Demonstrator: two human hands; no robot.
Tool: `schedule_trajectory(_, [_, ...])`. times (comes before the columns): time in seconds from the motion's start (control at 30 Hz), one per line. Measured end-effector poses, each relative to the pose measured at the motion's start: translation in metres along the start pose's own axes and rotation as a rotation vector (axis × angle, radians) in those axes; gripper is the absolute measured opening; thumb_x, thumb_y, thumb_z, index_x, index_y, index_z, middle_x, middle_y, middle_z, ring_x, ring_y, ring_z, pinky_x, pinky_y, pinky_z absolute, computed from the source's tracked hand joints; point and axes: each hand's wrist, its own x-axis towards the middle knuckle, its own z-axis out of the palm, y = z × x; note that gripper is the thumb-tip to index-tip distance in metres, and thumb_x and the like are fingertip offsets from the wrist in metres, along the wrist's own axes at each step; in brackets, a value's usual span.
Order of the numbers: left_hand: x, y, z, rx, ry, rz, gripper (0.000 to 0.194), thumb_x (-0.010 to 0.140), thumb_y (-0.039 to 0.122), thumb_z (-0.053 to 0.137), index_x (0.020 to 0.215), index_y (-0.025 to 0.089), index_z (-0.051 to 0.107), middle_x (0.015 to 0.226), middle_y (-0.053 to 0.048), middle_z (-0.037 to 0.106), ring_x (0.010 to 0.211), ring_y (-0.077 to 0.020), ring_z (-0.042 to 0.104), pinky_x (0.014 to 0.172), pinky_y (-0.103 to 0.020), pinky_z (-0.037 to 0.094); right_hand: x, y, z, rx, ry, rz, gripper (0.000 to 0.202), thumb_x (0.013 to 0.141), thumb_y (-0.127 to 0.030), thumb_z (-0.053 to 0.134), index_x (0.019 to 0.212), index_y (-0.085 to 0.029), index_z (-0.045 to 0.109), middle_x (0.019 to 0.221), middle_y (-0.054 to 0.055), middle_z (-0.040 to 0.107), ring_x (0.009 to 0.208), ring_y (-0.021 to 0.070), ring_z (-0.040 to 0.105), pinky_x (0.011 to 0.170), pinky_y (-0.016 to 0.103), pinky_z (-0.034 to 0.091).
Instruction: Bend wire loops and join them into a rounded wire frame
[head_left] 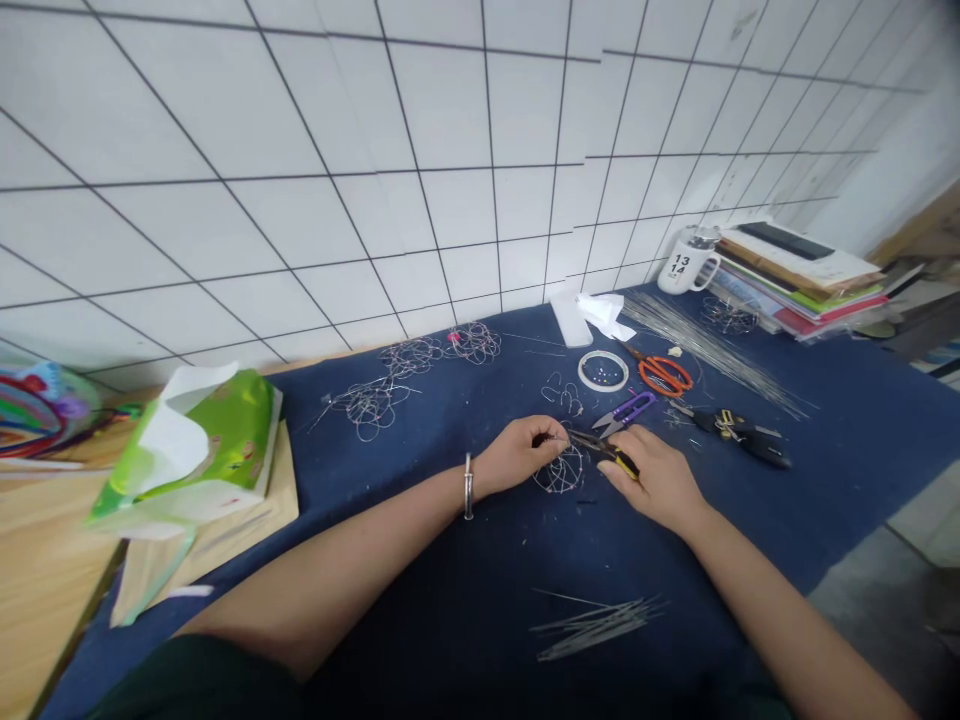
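A round piece of bent wire (pixel 559 470) lies low over the dark blue cloth, and my left hand (pixel 523 452) pinches its upper edge between closed fingers. A silver bangle (pixel 469 487) circles that wrist. My right hand (pixel 654 475) is wrapped round yellow-and-black pliers (pixel 621 460), whose jaws point left and reach the wire beside my left fingertips. Whether the jaws are closed on the wire is too small to tell. Just above the pliers rest purple-handled snips (pixel 628 411). Small bent wire pieces (pixel 562 395) lie above the wire circle.
Orange scissors (pixel 664 375), a white bead dish (pixel 603 371) and black cutters (pixel 739 435) lie to the right. Long wires (pixel 709 350), a mug (pixel 686 262) and stacked books (pixel 806 275) are behind. Wire shapes (pixel 371 405) and a tissue pack (pixel 217 430) lie left; cut wires (pixel 596 627) are in front.
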Motion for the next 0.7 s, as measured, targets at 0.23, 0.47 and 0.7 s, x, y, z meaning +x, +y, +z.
schedule_trajectory(0.23, [0.000, -0.005, 0.002, 0.013, 0.019, 0.037, 0.016, 0.079, 0.026, 0.049, 0.081, 0.013, 0.059, 0.072, 0.000, 0.054, 0.062, -0.0079, 0.045, 0.060, -0.020, 0.037, 0.000, 0.006, -0.006, -0.054, 0.087, 0.028, 0.034, 0.084, -0.047, 0.037, 0.099, -0.021, 0.054, 0.091, 0.006, 0.055, 0.088, 0.0199, 0.050, 0.075, 0.030, 0.039])
schedule_trajectory(0.47, [-0.001, -0.009, 0.003, 0.021, 0.027, 0.041, 0.016, 0.079, 0.026, 0.049, 0.082, 0.013, 0.059, 0.072, -0.001, 0.055, 0.061, -0.0079, 0.045, 0.058, -0.021, 0.038, -0.013, 0.030, -0.020, -0.141, -0.016, 0.040, 0.035, 0.083, -0.047, 0.040, 0.097, -0.020, 0.058, 0.088, 0.007, 0.056, 0.083, 0.0200, 0.050, 0.075, 0.034, 0.037])
schedule_trajectory(0.7, [-0.001, -0.008, 0.005, 0.053, 0.050, 0.105, 0.011, 0.077, 0.021, 0.050, 0.076, 0.013, 0.058, 0.072, 0.000, 0.053, 0.063, -0.0082, 0.046, 0.061, -0.021, 0.039, -0.027, 0.021, -0.025, -0.239, 0.092, 0.074, 0.042, 0.074, -0.052, 0.051, 0.102, -0.022, 0.059, 0.109, 0.010, 0.053, 0.106, 0.0309, 0.039, 0.086, 0.048, 0.027])
